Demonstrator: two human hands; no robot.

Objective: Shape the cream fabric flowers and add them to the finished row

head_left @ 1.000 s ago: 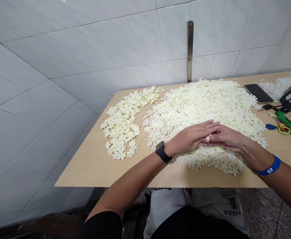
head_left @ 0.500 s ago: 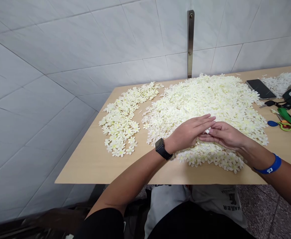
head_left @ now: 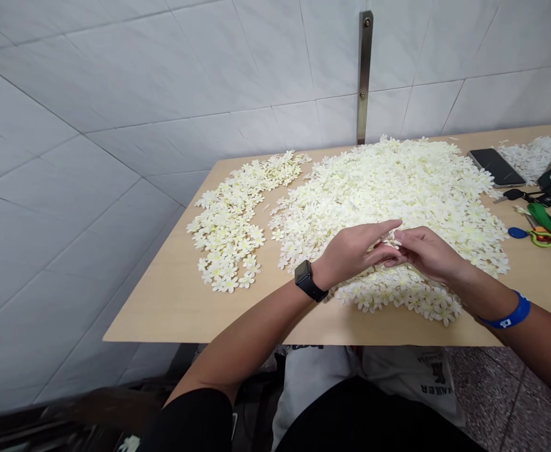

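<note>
While the left hand (head_left: 350,253) and right hand (head_left: 426,251) meet over the big flower pile (head_left: 388,188), a white flower (head_left: 391,240) sits between their fingers, grip partly hidden; can't tell which hand clenches it. Smaller flower pile (head_left: 230,229) lies left on surface (head_left: 176,295).

Head camera, the one view: looking from above the near side of the big flower pile (head_left: 388,182), facing forward and steeply down. Sitting close, with the wearer's lap (head_left: 315,383) showing on the near side of the pile and both forearms reaching in from there. Tiled wall (head_left: 256,56) filling the top, beyond the pile. Wide view, also taking in the corner left of the pile.
</note>
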